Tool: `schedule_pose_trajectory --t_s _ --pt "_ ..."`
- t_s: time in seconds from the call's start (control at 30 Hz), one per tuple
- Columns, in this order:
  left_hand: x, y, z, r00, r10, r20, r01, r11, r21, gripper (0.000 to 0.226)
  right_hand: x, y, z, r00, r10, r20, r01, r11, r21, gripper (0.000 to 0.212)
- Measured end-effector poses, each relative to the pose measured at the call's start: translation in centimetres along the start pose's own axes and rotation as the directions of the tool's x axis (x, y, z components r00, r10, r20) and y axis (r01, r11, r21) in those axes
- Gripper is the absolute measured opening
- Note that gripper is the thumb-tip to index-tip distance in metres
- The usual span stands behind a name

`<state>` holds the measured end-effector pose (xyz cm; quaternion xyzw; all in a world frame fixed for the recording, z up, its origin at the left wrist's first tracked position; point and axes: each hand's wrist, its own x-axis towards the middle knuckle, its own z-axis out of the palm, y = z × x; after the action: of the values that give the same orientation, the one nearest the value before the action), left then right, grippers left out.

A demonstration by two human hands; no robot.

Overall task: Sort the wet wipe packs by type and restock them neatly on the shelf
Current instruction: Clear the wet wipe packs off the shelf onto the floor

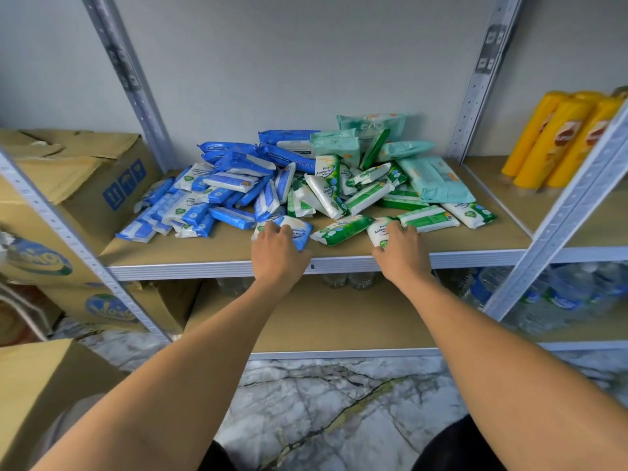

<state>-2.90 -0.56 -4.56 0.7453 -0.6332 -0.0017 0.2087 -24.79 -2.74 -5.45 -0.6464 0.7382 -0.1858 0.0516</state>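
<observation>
Both hands reach onto the tan board shelf [204,248]. My left hand [277,253] curls over a small blue-and-white wet wipe pack [300,232]. My right hand [402,251] grips a small green-and-white wet wipe pack [380,231], both just in front of the mixed heap of packs [326,185].

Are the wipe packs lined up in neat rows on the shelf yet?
No, the wipe packs lie in a loose, overlapping heap on the shelf.
</observation>
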Motion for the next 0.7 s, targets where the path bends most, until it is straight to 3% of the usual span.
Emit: schedule_pose_trajectory --t_s 0.1,0.3,0.47,0.57,0.7 --pt "-0.5 -0.3 0.4 0.998 0.047 -0.036 -0.045 0.998 0.045 0.048 -0.8 -0.1 -0.5 1.000 -0.004 0.017 0.004 1.000 -0.009 0.047" --pt "-3.9 -1.7 1.7 0.995 -0.009 -0.099 -0.022 0.952 -0.307 0.041 -5.4 0.2 1.6 0.987 0.040 -0.155 -0.028 0.997 0.078 0.052" --pt "-9.8 -3.7 5.2 0.982 -0.133 -0.133 0.058 0.886 -0.460 0.049 -10.1 1.1 6.8 0.961 0.143 -0.238 -0.077 0.961 0.266 0.067" --pt "-13.0 -5.0 8.1 0.985 -0.164 -0.059 0.114 0.863 -0.491 0.048 -12.5 2.2 10.8 0.975 0.185 -0.124 -0.135 0.935 0.329 0.066" --pt "-16.2 -7.8 13.2 0.973 -0.181 0.145 0.226 0.885 -0.407 0.042 -15.7 4.1 16.9 0.973 0.187 0.137 -0.213 0.953 0.217 0.069"
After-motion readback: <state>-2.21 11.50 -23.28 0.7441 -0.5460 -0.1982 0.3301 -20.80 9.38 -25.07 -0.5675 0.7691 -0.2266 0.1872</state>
